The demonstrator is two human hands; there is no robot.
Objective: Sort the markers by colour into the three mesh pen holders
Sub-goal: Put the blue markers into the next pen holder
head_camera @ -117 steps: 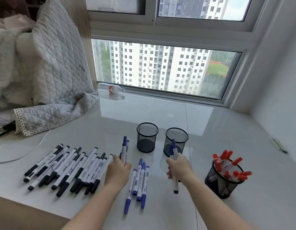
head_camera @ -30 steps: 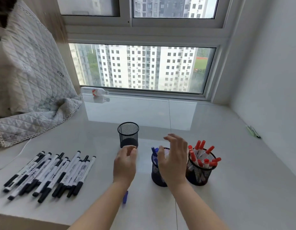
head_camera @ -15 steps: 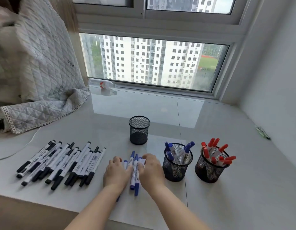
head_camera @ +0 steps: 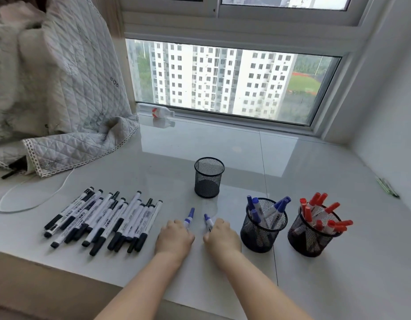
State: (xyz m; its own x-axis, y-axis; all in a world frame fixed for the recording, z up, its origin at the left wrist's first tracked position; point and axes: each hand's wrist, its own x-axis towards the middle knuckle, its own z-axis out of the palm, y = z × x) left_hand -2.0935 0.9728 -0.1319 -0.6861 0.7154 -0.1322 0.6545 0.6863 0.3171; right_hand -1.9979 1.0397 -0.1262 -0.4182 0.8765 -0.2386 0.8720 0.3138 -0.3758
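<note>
Each hand lifts a blue marker near the sill's front edge.
Left hand (head_camera: 174,237) and right hand (head_camera: 220,237) curl fingers around white-barrelled, blue-capped markers, the left marker (head_camera: 189,218) and the right marker (head_camera: 208,221), caps pointing towards the empty holder (head_camera: 209,177).

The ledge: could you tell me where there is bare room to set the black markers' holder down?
Bare ledge lies behind the empty holder toward the window, and right of the red holder. Crowded: the black markers at left, both hands beside the blue holder.
</note>
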